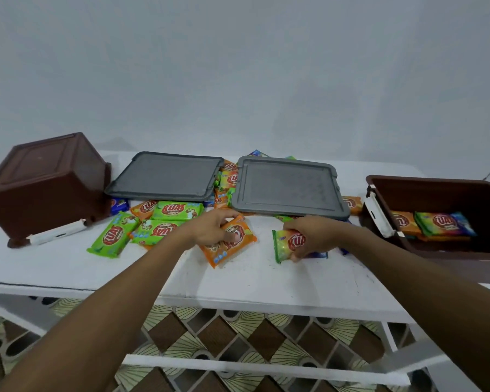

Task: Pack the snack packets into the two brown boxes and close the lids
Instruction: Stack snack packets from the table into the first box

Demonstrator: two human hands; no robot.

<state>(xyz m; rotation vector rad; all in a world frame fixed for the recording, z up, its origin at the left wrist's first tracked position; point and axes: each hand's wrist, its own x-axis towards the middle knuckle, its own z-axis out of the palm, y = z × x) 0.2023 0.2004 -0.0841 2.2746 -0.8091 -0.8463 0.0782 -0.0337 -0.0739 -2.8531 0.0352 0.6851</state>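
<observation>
Two brown boxes stand on the white table (252, 281). The left box (44, 182) lies tipped over, its bottom towards me. The right box (436, 216) is upright and open with a few packets inside (433, 223). Two grey lids (164, 176) (287, 186) lie flat at the middle, partly over loose snack packets. My left hand (212, 229) grips an orange packet (232, 244) on the table. My right hand (314, 236) holds a green packet (285, 244), with a blue packet under it. More green and orange packets (153, 222) lie to the left.
A white latch (57, 235) sticks out from the tipped box near the table's left front. Behind the table rises a plain pale wall. Below the table's front edge a white frame and a patterned brown floor (218, 335) show.
</observation>
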